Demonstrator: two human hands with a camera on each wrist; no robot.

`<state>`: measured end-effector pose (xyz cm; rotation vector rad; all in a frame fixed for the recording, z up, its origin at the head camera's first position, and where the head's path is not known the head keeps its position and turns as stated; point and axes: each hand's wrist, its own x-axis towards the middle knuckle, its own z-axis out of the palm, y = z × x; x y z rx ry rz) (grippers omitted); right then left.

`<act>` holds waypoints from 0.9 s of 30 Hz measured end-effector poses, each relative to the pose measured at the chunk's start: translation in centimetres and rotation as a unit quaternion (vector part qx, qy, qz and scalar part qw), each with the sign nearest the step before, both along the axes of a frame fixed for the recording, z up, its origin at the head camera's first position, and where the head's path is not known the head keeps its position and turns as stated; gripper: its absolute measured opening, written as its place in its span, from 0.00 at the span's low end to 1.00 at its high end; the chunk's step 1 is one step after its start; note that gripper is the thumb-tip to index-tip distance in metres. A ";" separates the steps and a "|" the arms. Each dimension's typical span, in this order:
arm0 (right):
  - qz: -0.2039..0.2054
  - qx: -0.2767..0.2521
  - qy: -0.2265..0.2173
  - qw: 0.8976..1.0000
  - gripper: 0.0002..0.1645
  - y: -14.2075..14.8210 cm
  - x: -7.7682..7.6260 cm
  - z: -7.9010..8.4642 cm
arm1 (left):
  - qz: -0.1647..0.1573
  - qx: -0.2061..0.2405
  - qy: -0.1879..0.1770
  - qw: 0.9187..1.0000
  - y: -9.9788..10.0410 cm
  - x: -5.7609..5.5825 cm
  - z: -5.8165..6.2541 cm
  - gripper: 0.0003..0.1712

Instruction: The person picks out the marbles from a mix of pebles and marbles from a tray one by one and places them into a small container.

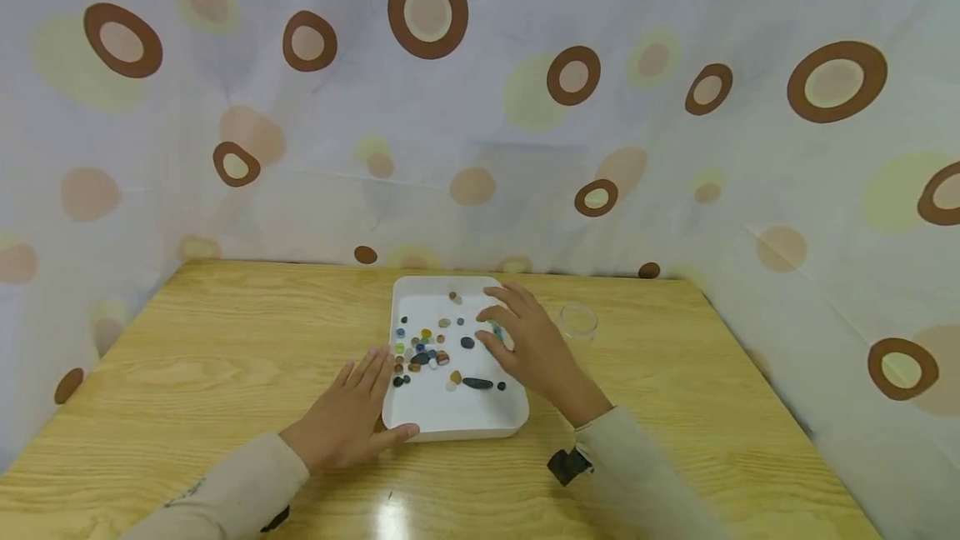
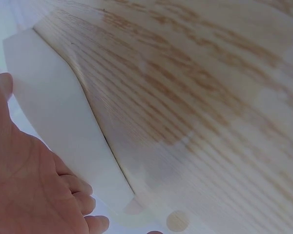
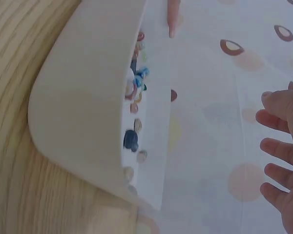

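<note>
The right hand (image 1: 528, 340), fingers spread and holding nothing, hovers over the right side of the tray (image 1: 465, 427), nearer the pebbles (image 1: 423, 348) than the flat left hand (image 1: 348, 419) resting against the tray's left wall.

Table (image 1: 225, 373): pale wood, plain grain, glossy varnish (lamp glare near front edge). Tray (image 1: 450, 419): smooth white plastic, matt. Stones (image 1: 423, 348): polished, mixed colours. Cup (image 1: 578, 320): clear plastic. Curtain (image 1: 675, 148): thin printed cloth, creased.
</note>
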<state>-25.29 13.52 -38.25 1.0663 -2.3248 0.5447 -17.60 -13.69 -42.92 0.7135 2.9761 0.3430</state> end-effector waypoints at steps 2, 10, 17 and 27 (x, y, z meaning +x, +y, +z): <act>0.006 0.009 -0.011 1.000 0.08 -1.3 0.0 -0.3 | 0.000 -0.001 -0.001 1.000 0.0 0.0 0.1 0.58; -0.025 0.082 -0.080 0.993 0.10 -5.6 -0.1 -2.0 | -0.007 -0.003 0.011 1.000 0.1 0.0 0.2 0.58; -0.047 0.137 -0.101 0.984 0.11 -8.3 -0.3 -3.7 | -0.010 0.005 0.012 1.000 0.0 0.2 0.1 0.57; -0.062 0.161 -0.119 0.978 0.11 -10.2 -0.9 -5.3 | -0.010 0.002 0.018 1.000 0.1 0.1 0.0 0.56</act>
